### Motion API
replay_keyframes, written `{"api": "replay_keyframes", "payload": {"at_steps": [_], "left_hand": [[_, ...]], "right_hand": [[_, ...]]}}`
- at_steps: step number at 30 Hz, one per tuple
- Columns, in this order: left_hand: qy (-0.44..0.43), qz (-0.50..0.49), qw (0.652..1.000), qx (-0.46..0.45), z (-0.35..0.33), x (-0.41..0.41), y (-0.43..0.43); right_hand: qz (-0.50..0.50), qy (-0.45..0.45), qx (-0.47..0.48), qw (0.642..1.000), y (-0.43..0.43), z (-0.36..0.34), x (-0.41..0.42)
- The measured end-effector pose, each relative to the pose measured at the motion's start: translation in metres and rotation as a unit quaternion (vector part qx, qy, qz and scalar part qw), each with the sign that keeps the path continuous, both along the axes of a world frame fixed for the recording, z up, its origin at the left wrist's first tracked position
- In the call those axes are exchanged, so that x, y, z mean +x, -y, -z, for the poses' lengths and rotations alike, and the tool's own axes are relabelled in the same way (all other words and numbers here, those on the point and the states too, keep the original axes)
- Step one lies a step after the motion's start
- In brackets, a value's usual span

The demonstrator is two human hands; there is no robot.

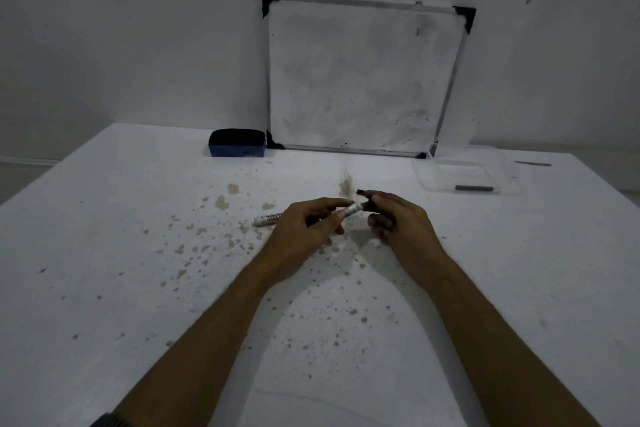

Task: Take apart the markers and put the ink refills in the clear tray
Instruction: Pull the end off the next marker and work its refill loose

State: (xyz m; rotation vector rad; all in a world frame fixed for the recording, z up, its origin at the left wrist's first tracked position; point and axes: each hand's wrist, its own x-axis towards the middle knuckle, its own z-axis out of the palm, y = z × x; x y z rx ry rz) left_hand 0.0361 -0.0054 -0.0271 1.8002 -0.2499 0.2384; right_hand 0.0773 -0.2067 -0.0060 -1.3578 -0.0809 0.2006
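Note:
A white marker (268, 219) is held level above the middle of the table. My left hand (308, 229) is wrapped around its barrel, with the printed rear end sticking out to the left. My right hand (391, 215) pinches the marker's black tip end (364, 200) between thumb and fingers. The clear tray (429, 177) stands at the back right of the table, well away from both hands. One dark ink refill (473, 188) lies inside it near the front wall.
A whiteboard (360, 76) leans against the wall at the back. A blue eraser (237, 143) sits left of it. A thin dark stick (532, 164) lies on the table right of the tray. The white table (138, 253) is stained with brown spots.

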Motion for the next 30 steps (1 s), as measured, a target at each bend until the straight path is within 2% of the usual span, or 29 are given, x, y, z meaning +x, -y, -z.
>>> {"api": "replay_keyframes", "payload": {"at_steps": [3, 8, 13, 16, 30], "left_hand": [[-0.003, -0.004, 1.000, 0.006, -0.001, 0.000, 0.001], [-0.001, -0.014, 1.000, 0.009, -0.001, 0.000, 0.001], [-0.011, -0.021, 1.000, 0.018, -0.001, -0.001, 0.004], [-0.009, -0.021, 1.000, 0.015, -0.002, -0.001, 0.003], [-0.024, 0.035, 0.999, -0.015, 0.003, 0.003, -0.011]], "right_hand": [[-0.033, -0.021, 0.013, 0.999, 0.005, -0.001, 0.002], [-0.038, 0.022, -0.022, 0.999, 0.003, 0.001, 0.000], [0.021, 0.143, -0.127, 0.981, 0.003, 0.005, -0.002], [0.024, 0.183, -0.164, 0.969, 0.003, 0.007, -0.001], [-0.041, 0.195, -0.111, 0.974, 0.007, 0.007, -0.004]]}}
